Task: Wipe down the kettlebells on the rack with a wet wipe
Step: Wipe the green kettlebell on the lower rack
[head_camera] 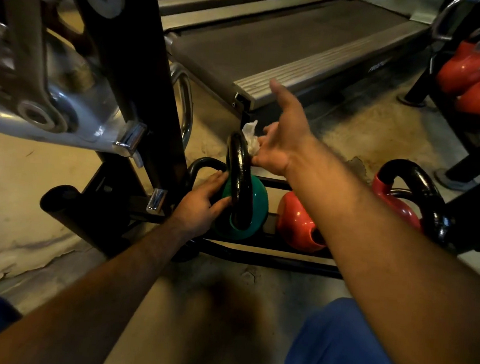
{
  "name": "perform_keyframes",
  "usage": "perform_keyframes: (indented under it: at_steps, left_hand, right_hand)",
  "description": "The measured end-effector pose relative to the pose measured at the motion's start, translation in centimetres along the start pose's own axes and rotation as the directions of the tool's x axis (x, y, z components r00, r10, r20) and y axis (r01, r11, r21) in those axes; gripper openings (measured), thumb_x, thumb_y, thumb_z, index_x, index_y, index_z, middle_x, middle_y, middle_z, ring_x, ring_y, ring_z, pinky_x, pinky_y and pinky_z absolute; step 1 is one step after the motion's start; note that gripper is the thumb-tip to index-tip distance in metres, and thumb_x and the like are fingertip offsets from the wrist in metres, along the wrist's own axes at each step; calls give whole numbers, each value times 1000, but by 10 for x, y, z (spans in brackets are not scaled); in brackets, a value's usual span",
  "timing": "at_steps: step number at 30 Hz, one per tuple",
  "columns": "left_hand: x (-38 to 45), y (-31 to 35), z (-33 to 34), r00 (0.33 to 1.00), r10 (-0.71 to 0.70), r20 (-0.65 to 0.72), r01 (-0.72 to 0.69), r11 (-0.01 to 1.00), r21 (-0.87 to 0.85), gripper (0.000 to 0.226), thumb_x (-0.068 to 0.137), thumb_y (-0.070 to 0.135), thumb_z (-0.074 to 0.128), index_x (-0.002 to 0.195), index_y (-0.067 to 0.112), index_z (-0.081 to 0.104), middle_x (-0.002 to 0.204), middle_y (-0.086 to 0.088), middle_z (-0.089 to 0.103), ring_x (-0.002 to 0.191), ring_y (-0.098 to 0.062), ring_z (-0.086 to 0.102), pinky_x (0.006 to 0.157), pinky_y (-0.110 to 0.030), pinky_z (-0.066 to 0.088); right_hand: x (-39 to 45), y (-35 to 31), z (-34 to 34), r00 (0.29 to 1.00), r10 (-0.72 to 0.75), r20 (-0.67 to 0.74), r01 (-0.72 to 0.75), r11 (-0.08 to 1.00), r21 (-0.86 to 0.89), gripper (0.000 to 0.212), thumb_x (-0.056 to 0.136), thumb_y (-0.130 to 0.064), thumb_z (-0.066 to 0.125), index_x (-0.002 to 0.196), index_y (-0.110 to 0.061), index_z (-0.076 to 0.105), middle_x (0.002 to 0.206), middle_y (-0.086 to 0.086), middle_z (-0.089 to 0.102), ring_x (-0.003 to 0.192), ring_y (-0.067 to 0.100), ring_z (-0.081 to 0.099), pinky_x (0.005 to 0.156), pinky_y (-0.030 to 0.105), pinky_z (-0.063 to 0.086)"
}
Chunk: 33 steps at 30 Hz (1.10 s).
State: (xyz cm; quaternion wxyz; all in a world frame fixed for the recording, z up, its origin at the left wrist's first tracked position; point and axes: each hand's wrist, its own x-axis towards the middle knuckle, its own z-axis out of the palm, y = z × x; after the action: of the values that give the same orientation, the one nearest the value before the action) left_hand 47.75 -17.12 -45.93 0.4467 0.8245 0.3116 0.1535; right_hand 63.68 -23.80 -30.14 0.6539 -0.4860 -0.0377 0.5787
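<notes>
The green kettlebell (244,207) sits at the left end of the low rack (270,258). It looks heavy, hard and slick. The left hand (201,204) steadies its round body with spread fingers. The right hand (280,139) presses a soft wet wipe (250,139) on the black handle (238,170); that loop is the best place to hold.

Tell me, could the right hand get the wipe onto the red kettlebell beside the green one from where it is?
Probably yes. The right hand presses the wet wipe against the green kettlebell's handle, and the red kettlebell sits right beside it under that forearm, nothing covering it.
</notes>
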Motion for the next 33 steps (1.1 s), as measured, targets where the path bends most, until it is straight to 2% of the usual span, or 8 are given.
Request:
perform_keyframes:
  at_steps: [3, 8, 12, 17, 20, 25, 29, 33]
  left_hand:
    - [1, 1, -1, 1000, 4, 5, -4, 1000, -15, 64, 95, 34, 63, 153, 29, 36, 162, 8, 28, 150, -7, 21, 124, -41, 22]
    - [0, 0, -1, 1000, 5, -1, -5, 1000, 12, 64, 95, 37, 62, 153, 31, 35, 162, 10, 28, 150, -6, 21, 124, -42, 23]
    - [-1, 2, 0, 1000, 13, -17, -12, 999, 43, 63, 96, 36, 61, 153, 31, 35, 161, 10, 30, 149, -7, 22, 123, -42, 24]
    - [-1, 1, 2, 999, 8, -32, -7, 1000, 28, 62, 96, 35, 62, 152, 29, 37, 161, 8, 32, 149, -7, 23, 123, -42, 24]
    - [-1, 3, 2, 1000, -3, -23, 4, 1000, 17, 62, 96, 35, 61, 152, 30, 36, 161, 9, 30, 149, -7, 22, 123, -41, 24]
    - [-2, 5, 1, 1000, -2, -28, 3, 999, 37, 62, 96, 32, 62, 153, 29, 36, 161, 9, 30, 150, -6, 20, 124, -42, 23]
    - [-3, 5, 3, 999, -14, -49, 15, 1000, 18, 62, 95, 33, 63, 152, 31, 37, 160, 9, 31, 149, -8, 23, 123, -43, 25]
    - [-4, 4, 3, 999, -26, -24, 26, 1000, 2, 60, 92, 48, 61, 147, 43, 40, 155, 12, 41, 145, -10, 35, 118, -46, 34]
  right_hand:
    - [13, 4, 7, 999, -32, -35, 27, 991, -130, 106, 79, -63, 71, 158, -15, 21, 156, 24, 35, 138, 41, 44, 114, 56, 37]
    - [21, 13, 0, 1000, 2, 0, -2, 991, -135, 106, 86, -75, 55, 157, -3, 23, 143, 20, 50, 108, 26, 61, 85, 39, 53]
    - [21, 18, -10, 995, 93, 46, -90, 993, -73, 104, 79, -88, 45, 118, 8, 55, 153, 22, 43, 142, 39, 41, 118, 48, 35]
    - [15, 18, -2, 998, -66, 10, 64, 984, 168, 94, 88, -74, 50, 135, 7, 43, 136, 29, 52, 133, 43, 49, 109, 53, 39]
    - [7, 13, 3, 997, -82, -2, 81, 988, 130, 71, 93, -68, 51, 106, 2, 49, 109, 22, 60, 121, 41, 56, 104, 52, 44]
    - [1, 17, -4, 992, -116, 38, 118, 992, -50, 64, 96, -65, 46, 112, -4, 56, 114, 21, 65, 127, 40, 56, 110, 53, 44]
    - [-1, 35, -27, 991, -131, -5, 130, 984, -118, 97, 87, -72, 54, 151, -3, 31, 136, 24, 57, 123, 39, 60, 100, 52, 51]
    - [-18, 56, -51, 995, -32, 93, 48, 983, -178, 88, 90, -75, 43, 134, 1, 55, 125, 23, 68, 111, 32, 68, 97, 44, 54]
